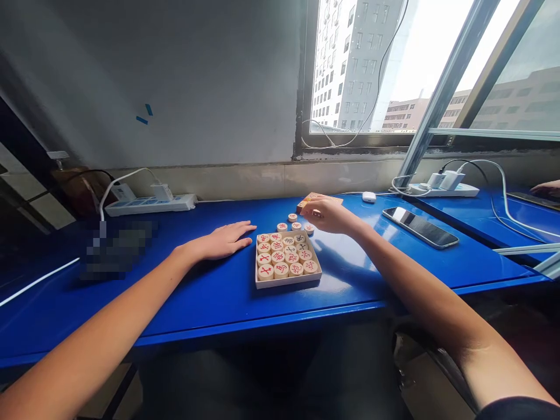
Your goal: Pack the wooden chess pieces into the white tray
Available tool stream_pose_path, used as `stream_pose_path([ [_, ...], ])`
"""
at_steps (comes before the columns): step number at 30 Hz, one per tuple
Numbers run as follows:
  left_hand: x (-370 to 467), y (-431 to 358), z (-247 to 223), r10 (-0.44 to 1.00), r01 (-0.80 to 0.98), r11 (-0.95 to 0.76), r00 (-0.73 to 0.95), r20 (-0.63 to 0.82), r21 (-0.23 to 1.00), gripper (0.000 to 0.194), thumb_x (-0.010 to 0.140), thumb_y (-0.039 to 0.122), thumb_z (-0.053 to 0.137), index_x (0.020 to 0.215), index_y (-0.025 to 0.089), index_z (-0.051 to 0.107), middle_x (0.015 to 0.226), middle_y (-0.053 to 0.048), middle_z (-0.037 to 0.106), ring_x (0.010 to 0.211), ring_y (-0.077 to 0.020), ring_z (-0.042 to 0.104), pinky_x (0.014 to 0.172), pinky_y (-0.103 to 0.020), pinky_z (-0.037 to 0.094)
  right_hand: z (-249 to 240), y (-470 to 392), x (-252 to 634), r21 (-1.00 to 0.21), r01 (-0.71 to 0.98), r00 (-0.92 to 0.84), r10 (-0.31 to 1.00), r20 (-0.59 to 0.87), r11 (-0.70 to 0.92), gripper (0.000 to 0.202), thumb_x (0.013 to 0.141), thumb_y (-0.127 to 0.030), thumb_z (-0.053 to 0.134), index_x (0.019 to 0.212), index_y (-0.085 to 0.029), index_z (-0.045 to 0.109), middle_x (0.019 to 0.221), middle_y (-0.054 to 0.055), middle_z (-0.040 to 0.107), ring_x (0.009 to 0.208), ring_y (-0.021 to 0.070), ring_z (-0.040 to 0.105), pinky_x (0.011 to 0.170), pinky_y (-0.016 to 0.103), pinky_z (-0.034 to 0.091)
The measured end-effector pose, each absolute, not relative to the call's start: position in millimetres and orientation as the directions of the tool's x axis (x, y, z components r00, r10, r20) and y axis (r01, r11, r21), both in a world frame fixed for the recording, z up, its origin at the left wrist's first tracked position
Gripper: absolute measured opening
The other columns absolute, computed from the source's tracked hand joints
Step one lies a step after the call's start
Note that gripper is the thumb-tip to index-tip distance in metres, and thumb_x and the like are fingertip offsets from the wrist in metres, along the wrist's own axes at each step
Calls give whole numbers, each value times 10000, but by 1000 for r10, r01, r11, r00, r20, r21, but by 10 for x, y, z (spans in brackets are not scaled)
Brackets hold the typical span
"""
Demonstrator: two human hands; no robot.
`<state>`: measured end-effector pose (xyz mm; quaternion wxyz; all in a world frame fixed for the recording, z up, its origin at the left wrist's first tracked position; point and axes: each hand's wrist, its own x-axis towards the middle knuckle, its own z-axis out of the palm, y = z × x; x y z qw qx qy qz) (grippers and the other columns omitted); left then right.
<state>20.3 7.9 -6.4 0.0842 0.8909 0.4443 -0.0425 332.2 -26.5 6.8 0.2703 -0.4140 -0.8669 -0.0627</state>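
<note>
My left hand (230, 239) lies flat on the blue table with its fingers spread, just left of a shallow open box (289, 282). Inside the box, round wooden Chinese chess pieces (281, 269) stand in rows, most with red characters and some with black ones. Behind the box, my right hand (326, 213) reaches down with curled fingers, over loose pieces and a brown box lid (335, 199). What its fingertips hold, if anything, is hidden. Several loose pieces lie near it, including one piece (293, 217) at the back and another (282, 227) by the box's rear edge.
A smartphone (420, 227) and a small white case (368, 197) lie to the right. Power strips with plugs and cables stand on the left (151, 204) and right (459, 190). A blurred dark patch (116, 251) is at left. Another person's hand (546, 188) shows at far right.
</note>
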Motion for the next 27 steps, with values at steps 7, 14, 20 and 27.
stream_pose_path([
  [7,217,46,-52,783,797,-593,604,-148,113,642,925,574,245,1477,245,238,1553,-45,161,1422,-226,144,1151,-414,129,259,-726,2962,-261,555,-727,613,309,790,123,763,-252,616,785,-186,514,774,14,614,742,142,527,688,258,392],
  [14,219,75,-94,778,789,-603,614,-133,116,640,926,581,253,1470,245,260,1548,-49,180,1421,-220,153,1153,-403,126,208,-785,2881,-290,614,-724,670,165,734,158,784,-251,599,862,-191,476,822,23,623,731,139,533,645,244,398],
  [20,166,20,63,770,777,-602,626,-125,186,646,896,616,334,1425,248,362,1504,-33,307,1375,-254,278,1131,-385,221,201,-746,2908,-221,643,-680,680,274,733,174,766,-236,616,881,-192,493,853,31,644,754,140,548,631,233,386],
  [27,279,-1031,406,742,654,-642,397,541,401,432,928,515,397,927,181,671,944,-31,686,869,-177,628,795,-264,498,78,-332,3311,-265,765,-399,755,520,587,119,786,-253,582,816,-192,484,849,29,645,768,142,575,650,237,390],
])
